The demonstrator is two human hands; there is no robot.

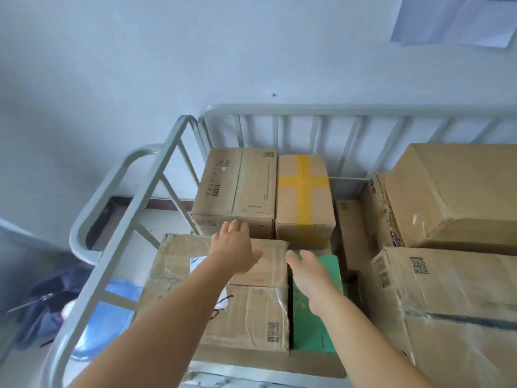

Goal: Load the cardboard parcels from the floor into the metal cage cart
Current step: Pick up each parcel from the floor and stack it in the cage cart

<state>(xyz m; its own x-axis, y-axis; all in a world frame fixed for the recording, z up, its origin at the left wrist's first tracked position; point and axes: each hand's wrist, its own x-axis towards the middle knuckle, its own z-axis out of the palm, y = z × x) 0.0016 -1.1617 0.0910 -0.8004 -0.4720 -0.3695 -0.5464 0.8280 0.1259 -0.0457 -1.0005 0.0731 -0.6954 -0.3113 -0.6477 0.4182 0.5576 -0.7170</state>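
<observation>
Both arms reach into the grey metal cage cart (134, 208), which holds several cardboard parcels. My left hand (235, 247) lies flat with straight fingers on top of a worn, taped parcel (251, 317) at the cart's near left. My right hand (306, 271) hovers open just right of that parcel, over a green box (316, 331) wedged beside it. Behind them stand a printed brown parcel (237, 189) and a parcel with a yellow tape cross (303, 197). Neither hand grips anything.
Large parcels (453, 191) are stacked on the cart's right side, one wrapped in clear tape (447, 309). A pale wall stands behind the cart. Left of the cart, on the floor, lie a blue round thing (112, 317) and dark bags (42, 303).
</observation>
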